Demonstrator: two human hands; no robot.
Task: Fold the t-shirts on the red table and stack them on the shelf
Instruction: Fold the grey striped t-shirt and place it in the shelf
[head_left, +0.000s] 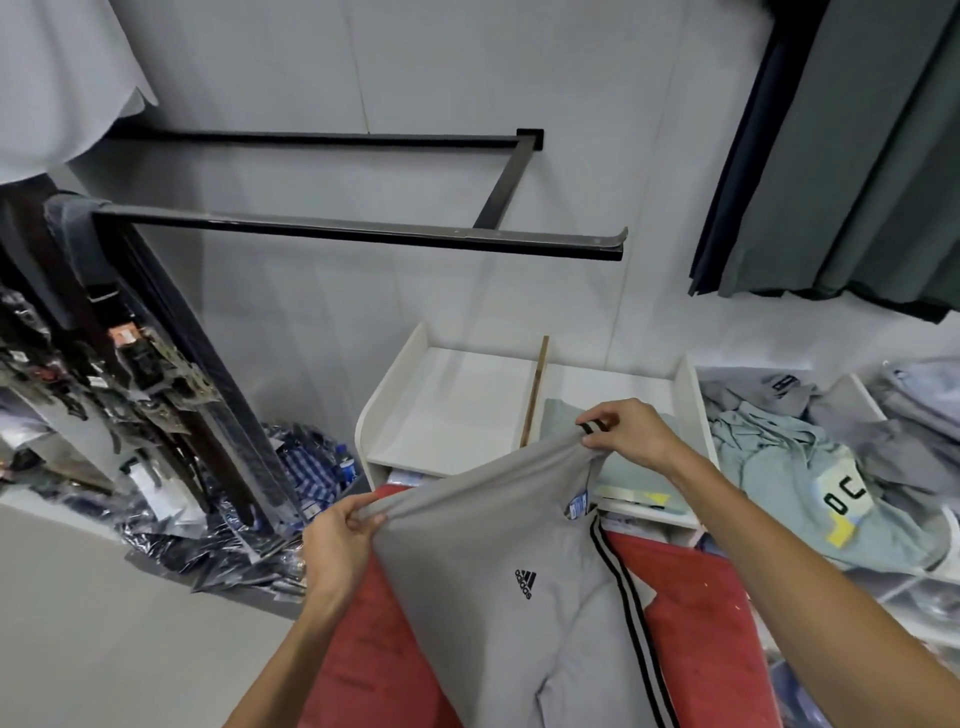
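A grey t-shirt with a black logo and black-and-white shoulder stripes hangs stretched between my hands above the red table. My left hand grips its left edge. My right hand pinches the striped shoulder, higher and farther back. Behind stands the white shelf, split by a thin wooden divider. Its right compartment holds a folded pale-green shirt, partly hidden by my right hand.
A heap of unfolded grey and pale-green shirts lies on shelving at the right. Black metal rails jut from the wall above. Belts hang at the left over bagged clothes on the floor. Dark garments hang top right.
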